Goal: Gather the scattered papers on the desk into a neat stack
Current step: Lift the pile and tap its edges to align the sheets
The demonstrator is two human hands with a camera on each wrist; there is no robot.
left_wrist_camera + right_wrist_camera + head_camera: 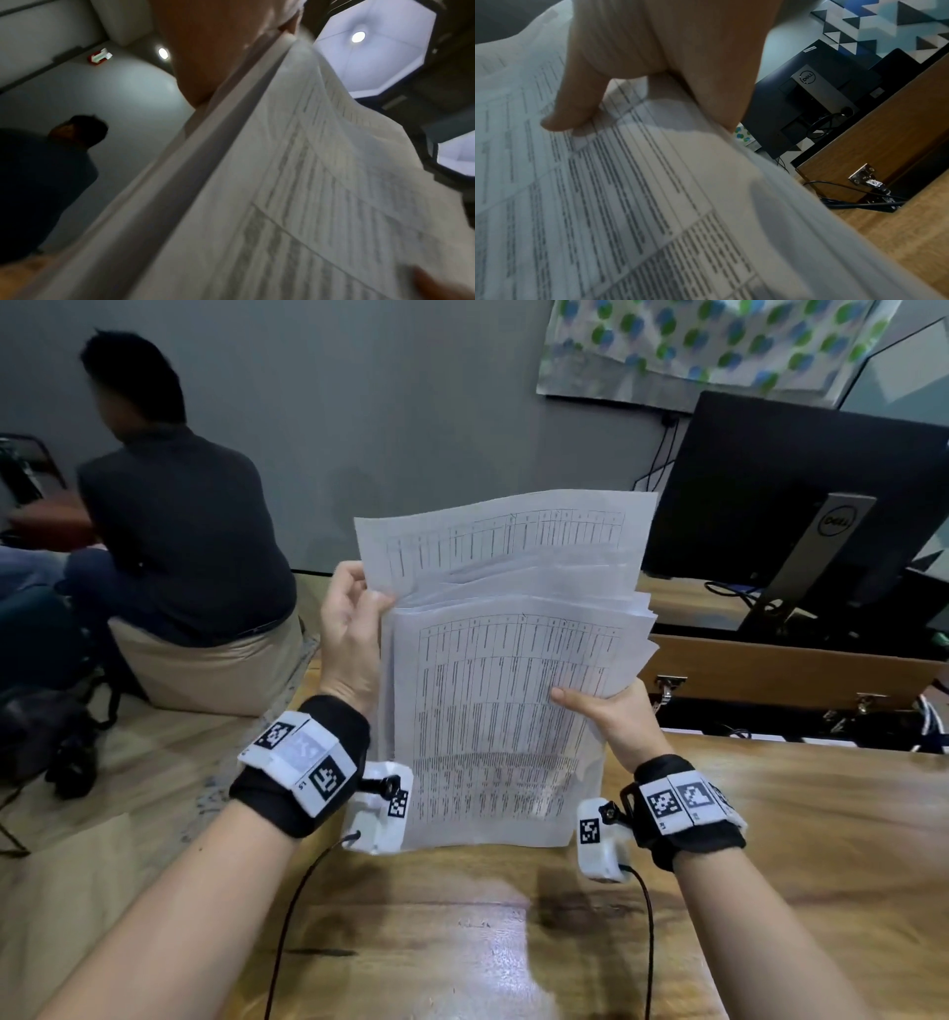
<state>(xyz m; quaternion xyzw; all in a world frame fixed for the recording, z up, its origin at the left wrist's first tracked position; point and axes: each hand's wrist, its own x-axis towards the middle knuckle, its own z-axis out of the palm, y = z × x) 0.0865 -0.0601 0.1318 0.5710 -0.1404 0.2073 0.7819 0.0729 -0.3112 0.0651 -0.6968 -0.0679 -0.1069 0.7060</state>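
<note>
My left hand (pixel 354 629) pinches the left edge of the papers (pixel 508 670) and my right hand (pixel 611 716) grips their right edge, thumb across the printed front. Between my hands the sheaf stands upright, its bottom edge at or just above the table (pixel 462 942) — I cannot tell which. The gathering looks done, since no loose sheets show, but the top edges are staggered, so squaring and laying it flat remain.

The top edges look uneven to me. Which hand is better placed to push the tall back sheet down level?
Left hand, probably: it grips the white printed papers high, beside that raised sheet; the right hand holds lower.
</note>
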